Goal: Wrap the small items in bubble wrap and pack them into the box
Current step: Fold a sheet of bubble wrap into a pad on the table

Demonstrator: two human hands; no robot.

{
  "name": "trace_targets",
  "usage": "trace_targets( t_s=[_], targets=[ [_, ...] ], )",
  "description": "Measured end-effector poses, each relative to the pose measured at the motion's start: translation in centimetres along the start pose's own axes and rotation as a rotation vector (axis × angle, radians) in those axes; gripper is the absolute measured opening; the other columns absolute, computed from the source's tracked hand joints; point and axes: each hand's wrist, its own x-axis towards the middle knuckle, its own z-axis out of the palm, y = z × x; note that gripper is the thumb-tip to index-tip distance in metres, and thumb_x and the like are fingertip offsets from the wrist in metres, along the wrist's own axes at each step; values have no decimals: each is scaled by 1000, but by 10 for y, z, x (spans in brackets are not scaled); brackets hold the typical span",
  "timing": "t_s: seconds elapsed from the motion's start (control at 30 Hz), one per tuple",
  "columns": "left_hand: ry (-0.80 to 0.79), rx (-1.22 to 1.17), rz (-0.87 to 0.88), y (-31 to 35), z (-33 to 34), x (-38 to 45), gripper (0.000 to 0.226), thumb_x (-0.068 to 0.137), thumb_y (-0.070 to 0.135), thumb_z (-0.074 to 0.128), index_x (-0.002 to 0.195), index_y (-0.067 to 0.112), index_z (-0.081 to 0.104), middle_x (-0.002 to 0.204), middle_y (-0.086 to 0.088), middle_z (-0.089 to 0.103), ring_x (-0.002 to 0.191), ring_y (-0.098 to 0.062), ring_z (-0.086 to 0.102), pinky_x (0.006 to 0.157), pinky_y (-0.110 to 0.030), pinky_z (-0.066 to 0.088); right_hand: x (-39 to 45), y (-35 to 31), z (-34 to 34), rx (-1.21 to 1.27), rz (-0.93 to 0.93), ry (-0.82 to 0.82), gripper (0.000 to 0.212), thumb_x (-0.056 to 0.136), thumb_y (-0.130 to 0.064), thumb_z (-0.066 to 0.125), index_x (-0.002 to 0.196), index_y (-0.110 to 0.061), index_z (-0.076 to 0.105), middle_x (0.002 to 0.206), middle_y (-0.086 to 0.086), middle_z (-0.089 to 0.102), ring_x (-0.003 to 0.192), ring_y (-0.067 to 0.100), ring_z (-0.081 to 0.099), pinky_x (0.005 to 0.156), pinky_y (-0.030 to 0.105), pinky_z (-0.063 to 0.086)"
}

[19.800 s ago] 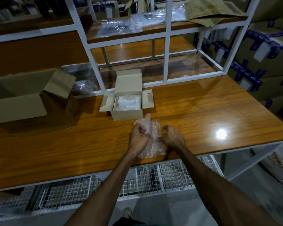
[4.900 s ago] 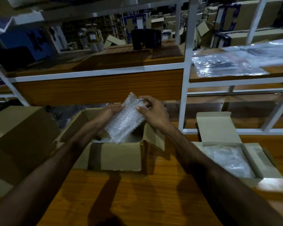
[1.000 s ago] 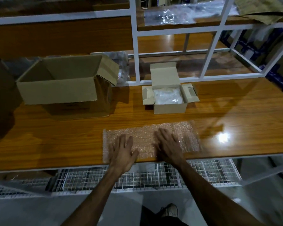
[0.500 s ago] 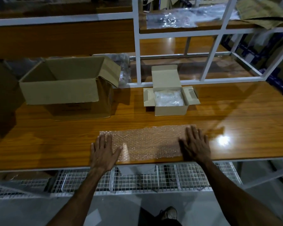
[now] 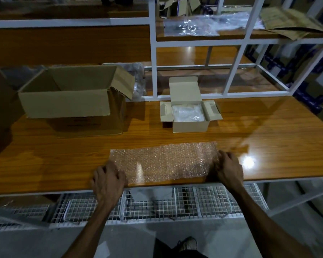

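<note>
A clear rectangular sheet of bubble wrap (image 5: 163, 162) lies flat near the front edge of a glossy brown wooden table (image 5: 268, 146). The left hand (image 5: 108, 181) grips its left end with curled fingers; the right hand (image 5: 228, 169) grips its right end likewise. Farther back stands a small open pale cardboard box (image 5: 188, 113) holding plastic-wrapped items, and to the left a large open brown cardboard carton (image 5: 73, 98).

— Where's the wrap (image 5: 163, 162)?
— Flat on the counter (image 5: 268, 138); left hand (image 5: 108, 180) and right hand (image 5: 228, 168) curl at its ends.
— Boxes?
— Big carton (image 5: 71, 103) back left; small box (image 5: 189, 112) behind the wrap, open.
</note>
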Motion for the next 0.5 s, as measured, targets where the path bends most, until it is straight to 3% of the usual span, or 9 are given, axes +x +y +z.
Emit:
trace_targets(
  t_s=[0.07, 0.17, 0.27, 0.33, 0.43, 0.5],
  targets=[
    [5, -10, -66, -2, 0, -7, 34, 89, 37, 69, 116, 18, 61, 104, -15, 58, 102, -31, 52, 86, -45, 35, -11, 0, 4, 21, 98, 40, 41, 99, -40, 62, 134, -19, 58, 129, 15, 60, 105, 31, 61, 89, 49, 55],
    [-44, -43, -182, -2, -2, -3, 21, 85, 36, 71, 92, 17, 65, 97, -14, 63, 99, -30, 53, 92, -49, 38, -19, -5, 3, 47, 223, 33, 34, 99, -39, 62, 126, -19, 62, 118, 14, 63, 97, 32, 61, 85, 41, 51],
    [-111, -136, -335, 2, -12, 8, 22, 79, 36, 82, 73, 18, 68, 73, -3, 65, 79, -23, 50, 90, -47, 40, -14, -7, -2, 96, 318, -12, 26, 95, -35, 65, 116, -18, 65, 101, 7, 67, 86, 26, 59, 79, 35, 44],
    [-200, -181, -449, 6, -15, 17, 29, 71, 39, 89, 63, 16, 73, 66, -2, 65, 75, -24, 51, 88, -44, 39, -9, -5, -2, 123, 370, -60, 23, 91, -38, 69, 105, -21, 63, 96, 3, 68, 85, 26, 62, 83, 39, 50],
    [-272, -261, -506, 12, -17, 22, 42, 62, 51, 88, 54, 15, 70, 66, -4, 65, 79, -30, 62, 86, -44, 50, -4, -3, -3, 115, 424, -108, 25, 90, -43, 70, 97, -21, 59, 92, 4, 68, 84, 27, 64, 86, 43, 54],
    [-221, -390, -453, 20, -19, 20, 34, 74, 38, 84, 60, 13, 66, 61, -5, 63, 64, -27, 62, 70, -37, 51, -4, -3, -4, 95, 428, -115, 26, 93, -43, 69, 97, -18, 62, 90, 5, 68, 82, 26, 63, 79, 37, 51]
  ],
)
